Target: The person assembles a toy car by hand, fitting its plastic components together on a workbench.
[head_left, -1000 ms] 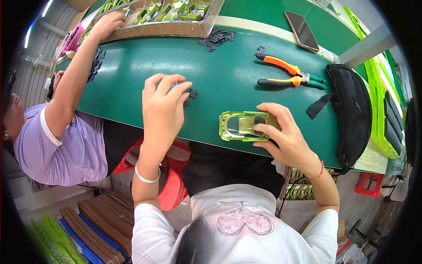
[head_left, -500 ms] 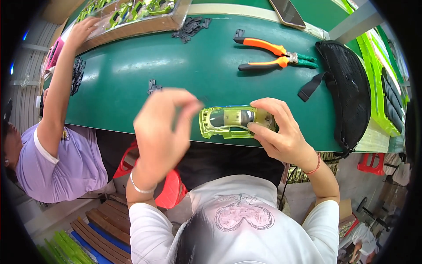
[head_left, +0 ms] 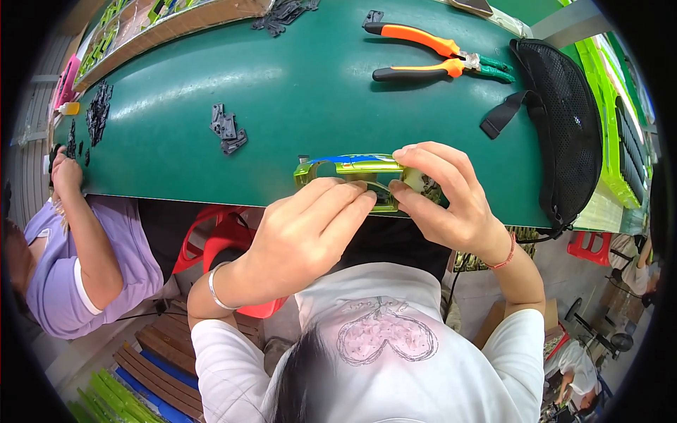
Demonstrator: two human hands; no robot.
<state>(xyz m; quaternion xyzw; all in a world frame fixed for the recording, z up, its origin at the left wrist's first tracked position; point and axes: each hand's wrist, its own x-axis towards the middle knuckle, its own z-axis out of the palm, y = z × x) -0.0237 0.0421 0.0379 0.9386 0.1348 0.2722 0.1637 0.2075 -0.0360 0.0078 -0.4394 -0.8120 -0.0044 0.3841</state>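
Note:
A shiny green toy car body (head_left: 345, 168) with blue marking along one side is held at the table's front edge. My right hand (head_left: 455, 204) grips its right end between thumb and fingers. On the near side, my left hand (head_left: 310, 222) closes its fingertips on the shell by the window opening. Whether a small part is pinched under those fingertips is hidden. A small dark piece (head_left: 303, 158) shows at the shell's left end. Left of the hands lies a little pile of dark grey plastic parts (head_left: 229, 130).
Pliers with orange-black handles (head_left: 430, 42) lie beyond the shell. A black mesh pouch (head_left: 564, 134) with a strap rests at right. More dark parts (head_left: 282, 15) lie near a cardboard box (head_left: 169, 35) of green shells. At left, a co-worker's hand (head_left: 67, 175) is at the table edge.
My left hand has come down from the left onto the shell. The shell has been tipped, showing its blue-marked side. The co-worker's arm has moved from the box to the table edge.

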